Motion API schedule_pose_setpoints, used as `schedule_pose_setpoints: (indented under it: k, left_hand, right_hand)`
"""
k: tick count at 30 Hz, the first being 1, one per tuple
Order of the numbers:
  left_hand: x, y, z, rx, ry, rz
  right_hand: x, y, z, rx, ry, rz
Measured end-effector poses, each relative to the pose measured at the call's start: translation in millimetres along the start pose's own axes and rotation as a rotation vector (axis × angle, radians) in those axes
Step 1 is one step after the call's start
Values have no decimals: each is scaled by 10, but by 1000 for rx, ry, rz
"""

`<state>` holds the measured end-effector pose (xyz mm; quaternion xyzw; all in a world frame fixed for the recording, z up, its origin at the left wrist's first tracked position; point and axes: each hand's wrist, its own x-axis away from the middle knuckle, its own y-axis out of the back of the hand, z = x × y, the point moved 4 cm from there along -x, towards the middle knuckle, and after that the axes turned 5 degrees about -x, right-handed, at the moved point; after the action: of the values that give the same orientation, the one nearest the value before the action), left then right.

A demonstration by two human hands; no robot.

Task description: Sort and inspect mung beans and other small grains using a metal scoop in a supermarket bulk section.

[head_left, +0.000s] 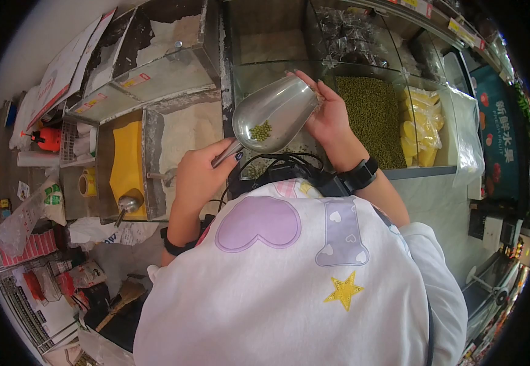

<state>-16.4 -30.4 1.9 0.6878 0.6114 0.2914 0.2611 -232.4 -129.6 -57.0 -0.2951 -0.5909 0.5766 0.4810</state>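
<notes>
A shiny metal scoop (277, 110) with a small heap of green mung beans (260, 130) in its bowl is held in front of my chest, over a glass-fronted bin. My left hand (201, 171) is closed round its handle, dark-painted nails showing. At the wide mouth of the scoop, my right hand (329, 116) cups the edge from the right, its fingers partly hidden behind the metal. Just to the right of that hand lies a bin full of mung beans (368, 116). Scattered beans and black cables show below the scoop.
Left of me are a bin of pale flour (192, 131) and a bin of yellow meal (128, 158), with another metal scoop (129, 204) resting on it. Bagged yellow goods (420, 125) fill the right-hand bin. Glass dividers (277, 73) stand between compartments. A red spray bottle (48, 139) stands far left.
</notes>
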Motion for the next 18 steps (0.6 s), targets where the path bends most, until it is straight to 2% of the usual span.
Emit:
schedule_pose_setpoints:
  k: [18]
  left_hand:
    - [-24, -21, 7, -22, -42, -15]
  right_hand:
    - [-6, -33, -41, 37, -21, 4]
